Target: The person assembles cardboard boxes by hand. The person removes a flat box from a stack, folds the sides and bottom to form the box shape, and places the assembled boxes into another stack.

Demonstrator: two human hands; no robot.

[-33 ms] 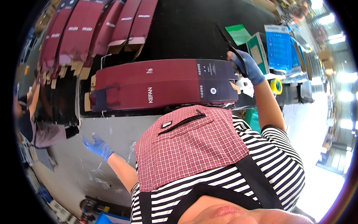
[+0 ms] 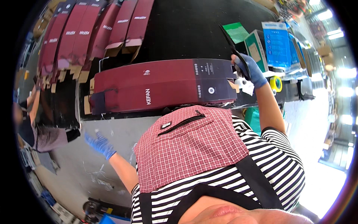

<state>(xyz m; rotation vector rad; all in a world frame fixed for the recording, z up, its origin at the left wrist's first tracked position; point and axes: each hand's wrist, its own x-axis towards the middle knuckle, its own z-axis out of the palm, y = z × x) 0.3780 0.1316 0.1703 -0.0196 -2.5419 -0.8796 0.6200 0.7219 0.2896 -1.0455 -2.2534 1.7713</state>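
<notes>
In my gloved right hand (image 2: 253, 71) is a pair of black scissors (image 2: 232, 44), its long blades pointing up and to the left, away from me. This hand is raised at the right end of a flat maroon and dark-blue carton (image 2: 167, 82), which lies lengthwise along the near table edge, with brown flaps sticking out at its ends. My left hand (image 2: 100, 145), in a blue glove, hangs over the grey floor to the left, fingers spread, touching nothing.
More maroon cartons (image 2: 78, 33) lie side by side at the far left of the black table (image 2: 186, 30). Blue boxes (image 2: 276, 44), a green-and-white box (image 2: 256, 48), a green packet (image 2: 237, 33) and yellow tape (image 2: 276, 84) sit to the right. Another person (image 2: 44, 136) stands far left.
The scissors' blades have tilted a little to the right, and my left hand has shifted slightly right. The whole view has shifted a little; the carton lies as before.
</notes>
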